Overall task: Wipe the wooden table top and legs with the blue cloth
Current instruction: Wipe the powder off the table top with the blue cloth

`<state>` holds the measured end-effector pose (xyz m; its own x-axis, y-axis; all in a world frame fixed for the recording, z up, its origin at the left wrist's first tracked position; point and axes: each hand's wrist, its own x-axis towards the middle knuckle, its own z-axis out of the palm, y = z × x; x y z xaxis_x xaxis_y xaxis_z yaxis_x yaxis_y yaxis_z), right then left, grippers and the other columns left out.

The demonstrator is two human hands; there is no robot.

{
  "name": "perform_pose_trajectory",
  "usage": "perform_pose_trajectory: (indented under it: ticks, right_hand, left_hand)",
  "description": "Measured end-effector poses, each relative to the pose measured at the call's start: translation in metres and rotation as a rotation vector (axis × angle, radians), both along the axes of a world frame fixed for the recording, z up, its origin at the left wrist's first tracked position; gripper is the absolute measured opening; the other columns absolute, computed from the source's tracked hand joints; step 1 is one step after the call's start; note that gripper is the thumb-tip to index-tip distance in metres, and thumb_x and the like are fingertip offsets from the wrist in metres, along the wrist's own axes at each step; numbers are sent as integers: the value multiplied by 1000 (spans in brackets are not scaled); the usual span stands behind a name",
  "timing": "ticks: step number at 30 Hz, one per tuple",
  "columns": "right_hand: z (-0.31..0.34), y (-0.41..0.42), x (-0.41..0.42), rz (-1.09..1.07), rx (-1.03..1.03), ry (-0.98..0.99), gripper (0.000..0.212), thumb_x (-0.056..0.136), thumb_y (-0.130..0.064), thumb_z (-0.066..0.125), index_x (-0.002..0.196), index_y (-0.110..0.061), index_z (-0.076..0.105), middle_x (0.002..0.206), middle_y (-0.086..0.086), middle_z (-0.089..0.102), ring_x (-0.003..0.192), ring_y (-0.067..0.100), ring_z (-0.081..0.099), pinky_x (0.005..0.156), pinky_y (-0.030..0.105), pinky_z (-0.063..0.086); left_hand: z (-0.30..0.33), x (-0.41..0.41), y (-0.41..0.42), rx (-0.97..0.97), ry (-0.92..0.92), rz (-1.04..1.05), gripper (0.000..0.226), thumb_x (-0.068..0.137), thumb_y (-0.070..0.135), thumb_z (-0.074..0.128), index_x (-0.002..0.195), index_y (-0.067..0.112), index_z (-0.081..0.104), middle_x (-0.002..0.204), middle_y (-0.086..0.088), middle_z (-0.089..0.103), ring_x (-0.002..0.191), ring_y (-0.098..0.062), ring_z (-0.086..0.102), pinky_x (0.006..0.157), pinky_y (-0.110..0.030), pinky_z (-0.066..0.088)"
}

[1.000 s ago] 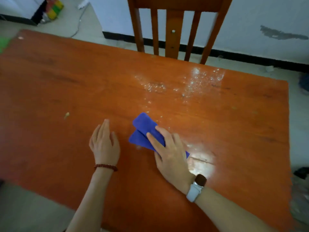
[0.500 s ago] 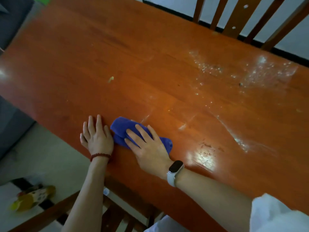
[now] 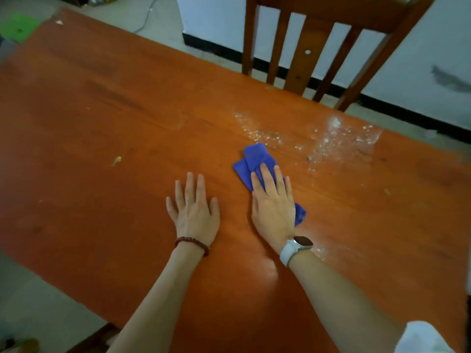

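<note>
The orange-brown wooden table top [image 3: 102, 103] fills most of the view. A folded blue cloth [image 3: 254, 159] lies near its middle, and my right hand [image 3: 274, 207] presses flat on the cloth's near half, a white watch on the wrist. My left hand [image 3: 195, 210] rests flat on the bare wood just left of the cloth, fingers spread, a red bead bracelet on the wrist. White powdery spots [image 3: 328, 138] cover the wood just beyond and right of the cloth. The table legs are hidden.
A wooden chair [image 3: 305, 59] stands at the far edge of the table against a white wall. A small pale crumb [image 3: 116, 161] lies on the wood to the left. A green patch [image 3: 17, 26] shows on the floor at far left.
My right hand has pushed the cloth away from the near edge toward the white spots. My left hand moved forward with it, staying flat. The view swung back toward the chair.
</note>
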<state>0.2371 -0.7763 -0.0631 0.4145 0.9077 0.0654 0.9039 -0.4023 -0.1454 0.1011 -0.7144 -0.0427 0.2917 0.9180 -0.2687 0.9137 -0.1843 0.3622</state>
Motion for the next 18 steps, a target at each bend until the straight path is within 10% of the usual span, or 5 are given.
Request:
perform_pose_trajectory:
  ticks: [18]
  right_hand:
    - [9,-231,338,-1100,102,138,47,74,13,47,121,8,49,128,32,46,105,52,42,89,52,36]
  left_hand:
    - [-17,220,-71,57,159,-502,78,74,62,-3,145,30,3,155,2,-5,142,-25,-10,111,-52,-5]
